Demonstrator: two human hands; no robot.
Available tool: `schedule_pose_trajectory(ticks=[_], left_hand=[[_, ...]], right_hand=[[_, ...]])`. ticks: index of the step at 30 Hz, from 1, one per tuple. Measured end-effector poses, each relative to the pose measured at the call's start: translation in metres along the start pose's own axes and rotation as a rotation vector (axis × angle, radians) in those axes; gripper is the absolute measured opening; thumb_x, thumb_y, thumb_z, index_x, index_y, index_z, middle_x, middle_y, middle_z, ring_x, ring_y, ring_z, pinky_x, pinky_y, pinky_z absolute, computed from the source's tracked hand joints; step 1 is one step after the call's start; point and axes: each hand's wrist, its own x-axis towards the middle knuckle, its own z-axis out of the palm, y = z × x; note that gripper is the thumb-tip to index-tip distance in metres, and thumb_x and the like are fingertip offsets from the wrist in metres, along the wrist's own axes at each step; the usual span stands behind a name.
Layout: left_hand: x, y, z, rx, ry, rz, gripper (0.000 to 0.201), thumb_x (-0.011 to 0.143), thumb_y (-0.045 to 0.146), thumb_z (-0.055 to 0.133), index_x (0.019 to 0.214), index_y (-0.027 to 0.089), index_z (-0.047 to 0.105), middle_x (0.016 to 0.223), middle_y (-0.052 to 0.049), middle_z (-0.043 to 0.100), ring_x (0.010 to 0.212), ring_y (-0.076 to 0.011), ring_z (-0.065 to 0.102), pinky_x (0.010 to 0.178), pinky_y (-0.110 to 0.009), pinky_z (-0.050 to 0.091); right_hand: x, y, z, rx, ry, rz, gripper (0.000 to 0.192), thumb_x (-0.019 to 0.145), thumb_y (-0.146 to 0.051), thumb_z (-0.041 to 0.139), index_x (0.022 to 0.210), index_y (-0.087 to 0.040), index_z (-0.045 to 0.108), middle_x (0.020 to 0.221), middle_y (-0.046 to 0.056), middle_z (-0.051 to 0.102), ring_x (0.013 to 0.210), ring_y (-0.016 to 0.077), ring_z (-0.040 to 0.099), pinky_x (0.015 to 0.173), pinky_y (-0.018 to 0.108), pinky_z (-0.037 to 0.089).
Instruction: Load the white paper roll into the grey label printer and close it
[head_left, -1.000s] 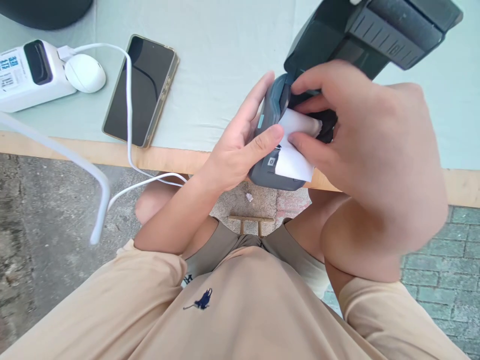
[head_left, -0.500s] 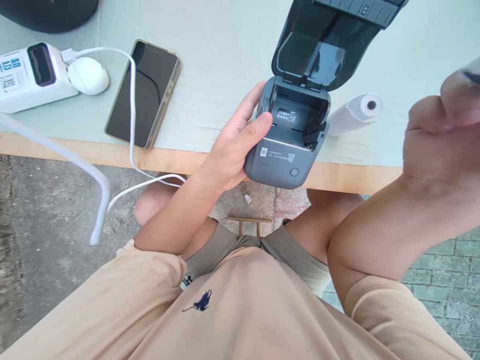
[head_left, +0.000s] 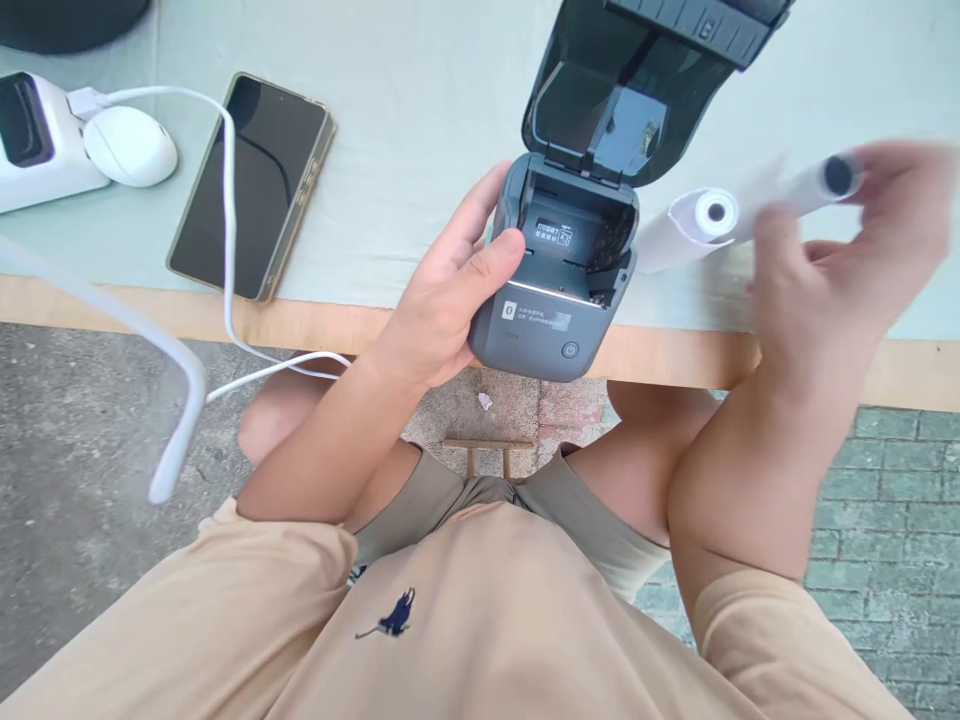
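My left hand (head_left: pixel 454 280) grips a dark grey label printer (head_left: pixel 536 335) by its left side, thumb on the rim of the open bay. The printer's translucent lid (head_left: pixel 611 105) stands swung up, and no roll shows in the bay. Over the table to the right, my right hand (head_left: pixel 832 260) is blurred by motion, its fingers closed round a white paper roll (head_left: pixel 806 192) with a dark core. A second paper roll (head_left: pixel 679 232) with a loose outer edge lies just right of the printer, between it and my right hand.
A dark smartphone (head_left: pixel 251 185) lies on the pale tablecloth at left, crossed by a white cable (head_left: pixel 227 200). Farther left are a white device with a dark display (head_left: pixel 52 150) and a rounded white case (head_left: pixel 131 147). The wooden table edge (head_left: pixel 675 355) runs in front of my knees.
My right hand has come in leftward from the right edge, bringing the white roll with the dark core into view. My left hand keeps hold of the printer. The whole view has shifted slightly.
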Motion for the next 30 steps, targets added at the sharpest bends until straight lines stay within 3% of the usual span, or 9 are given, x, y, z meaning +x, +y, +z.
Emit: schedule_pose_trajectory(ticks=[3,7,11,13,15,18,23,28,30], left_hand=[[0.001,0.0,0.001,0.007,0.025,-0.003,0.035,0.089,0.025,0.041,0.124,0.022,0.043,0.125,-0.002,0.056,0.117,-0.0206,0.056,0.083,-0.025,0.053],[0.001,0.0,0.003,0.013,0.043,0.006,0.034,0.089,0.023,0.041,0.123,0.022,0.044,0.123,-0.003,0.056,0.117,-0.0203,0.056,0.085,-0.026,0.053],[0.001,0.0,0.004,0.048,0.051,0.01,0.036,0.089,0.022,0.037,0.125,0.021,0.042,0.119,-0.001,0.057,0.119,-0.0208,0.055,0.093,-0.031,0.051],[0.001,0.0,0.004,0.065,0.055,0.007,0.038,0.089,0.02,0.035,0.126,0.021,0.041,0.119,0.0,0.057,0.122,-0.0201,0.053,0.097,-0.032,0.048],[0.0,0.0,0.004,0.063,0.055,0.0,0.039,0.088,0.019,0.035,0.127,0.021,0.039,0.12,0.0,0.057,0.123,-0.02,0.052,0.098,-0.032,0.047],[-0.001,0.0,0.003,0.046,0.059,-0.009,0.043,0.088,0.02,0.037,0.131,0.02,0.035,0.125,-0.002,0.053,0.122,-0.021,0.052,0.097,-0.032,0.048],[-0.001,-0.002,-0.003,0.038,0.03,-0.023,0.05,0.087,0.028,0.045,0.134,0.025,0.032,0.129,-0.003,0.052,0.119,-0.0219,0.054,0.094,-0.033,0.049],[-0.002,0.0,-0.004,0.052,0.023,-0.038,0.047,0.087,0.029,0.047,0.132,0.027,0.035,0.132,-0.002,0.05,0.117,-0.0194,0.055,0.088,-0.027,0.052],[-0.002,0.001,-0.003,0.039,0.02,-0.041,0.051,0.086,0.029,0.047,0.134,0.026,0.032,0.135,-0.003,0.049,0.12,-0.0216,0.053,0.09,-0.03,0.051]], right_hand=[[-0.003,-0.005,0.0,-0.04,0.014,0.079,0.042,0.077,-0.026,0.053,0.118,-0.02,0.047,0.114,0.005,0.053,0.096,0.0101,0.054,0.046,0.015,0.029],[-0.009,-0.028,-0.003,0.012,0.29,-0.103,0.043,0.074,-0.007,0.041,0.113,-0.02,0.052,0.114,0.001,0.054,0.105,0.0133,0.053,0.053,0.018,0.035],[-0.01,-0.049,-0.002,-0.108,-0.046,-0.213,0.058,0.068,-0.003,0.035,0.121,-0.023,0.049,0.119,0.0,0.054,0.109,0.0127,0.054,0.071,0.022,0.047],[-0.008,-0.054,0.001,-0.197,-0.183,-0.194,0.055,0.071,-0.008,0.037,0.12,-0.028,0.049,0.116,-0.003,0.057,0.093,0.0084,0.058,0.071,0.022,0.047],[-0.006,-0.055,0.003,-0.25,-0.222,-0.168,0.045,0.072,-0.014,0.041,0.113,-0.029,0.053,0.105,-0.006,0.06,0.07,0.0026,0.053,0.069,0.023,0.045],[-0.006,-0.054,0.005,-0.212,-0.207,-0.128,0.03,0.071,-0.021,0.051,0.1,-0.024,0.054,0.099,-0.004,0.06,0.057,-0.0002,0.045,0.062,0.023,0.042],[-0.012,-0.056,0.006,0.068,-0.076,-0.013,0.044,0.064,-0.022,0.062,0.106,-0.021,0.051,0.098,0.002,0.056,0.06,0.002,0.048,0.049,0.019,0.04],[-0.013,-0.058,0.012,0.605,-0.054,0.13,0.017,0.07,-0.014,0.054,0.086,-0.017,0.053,0.075,0.0,0.052,0.058,0.0059,0.055,0.046,0.02,0.043],[-0.01,-0.058,0.015,0.842,-0.104,0.234,0.023,0.066,-0.013,0.059,0.085,-0.017,0.048,0.074,-0.001,0.05,0.057,0.0057,0.056,0.048,0.021,0.046]])
